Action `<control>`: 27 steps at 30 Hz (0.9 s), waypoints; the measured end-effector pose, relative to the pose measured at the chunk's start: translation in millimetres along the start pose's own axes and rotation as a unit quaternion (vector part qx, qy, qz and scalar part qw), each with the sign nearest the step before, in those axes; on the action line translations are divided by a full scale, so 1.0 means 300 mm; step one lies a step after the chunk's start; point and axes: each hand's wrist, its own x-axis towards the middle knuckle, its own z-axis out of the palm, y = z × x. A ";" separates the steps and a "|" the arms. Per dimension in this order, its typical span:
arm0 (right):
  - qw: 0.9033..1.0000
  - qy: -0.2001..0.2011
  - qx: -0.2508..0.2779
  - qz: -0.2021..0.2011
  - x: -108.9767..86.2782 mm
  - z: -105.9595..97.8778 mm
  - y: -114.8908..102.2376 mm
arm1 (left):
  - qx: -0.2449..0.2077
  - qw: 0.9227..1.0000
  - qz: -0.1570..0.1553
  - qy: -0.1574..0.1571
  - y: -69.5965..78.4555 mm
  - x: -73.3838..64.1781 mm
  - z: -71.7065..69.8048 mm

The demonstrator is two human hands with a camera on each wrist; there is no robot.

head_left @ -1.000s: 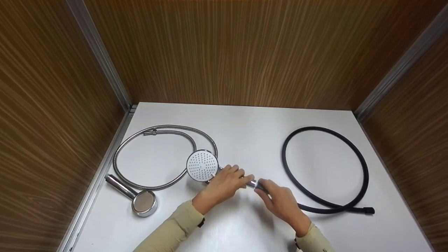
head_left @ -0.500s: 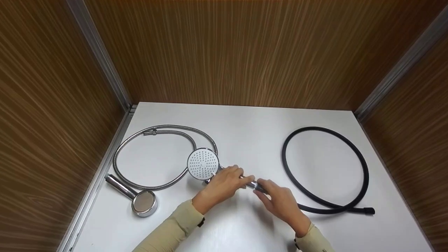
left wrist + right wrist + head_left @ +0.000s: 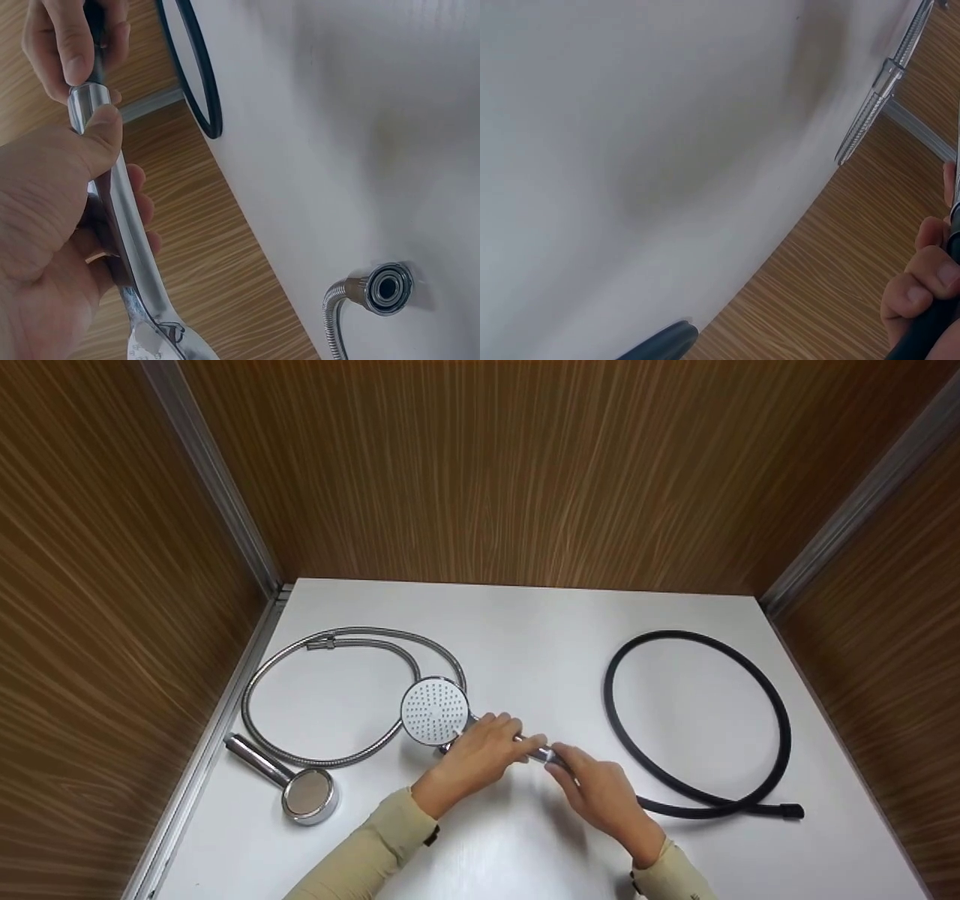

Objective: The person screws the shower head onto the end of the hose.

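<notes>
My left hand [image 3: 472,754] grips the handle of a chrome shower head [image 3: 433,711], whose white, round spray face points up in the head view. The left wrist view shows the thumb laid along the chrome handle [image 3: 133,225] near its end. My right hand [image 3: 600,791] pinches the end of a black shower hose [image 3: 608,690] right at that handle end, and the hose and handle stand in line. Fingers of the right hand [image 3: 926,281] curl round the dark hose end in the right wrist view. The joint itself is partly hidden by the fingers.
On the white table [image 3: 525,637], a coiled metal shower hose [image 3: 246,705] lies at left. Below it rests a smaller chrome shower head [image 3: 309,796]. The black hose loops at right, its free end fitting [image 3: 791,811] near the right side. Wood-grain panels [image 3: 480,472] enclose the table.
The shower head's round face has shifted slightly up and turned a little. The right fingers move slightly at the hose end; both hands stay in place.
</notes>
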 end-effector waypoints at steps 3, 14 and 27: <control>1.000 -0.009 0.008 0.021 0.001 -0.002 -0.006 | -0.001 1.000 -0.002 0.002 0.001 0.002 -0.002; 1.000 0.004 0.009 0.001 0.005 -0.007 -0.005 | 0.017 1.000 0.005 0.020 0.000 0.003 0.001; 1.000 -0.012 0.013 0.025 0.010 -0.008 -0.008 | 0.013 1.000 0.006 0.017 -0.001 0.004 -0.002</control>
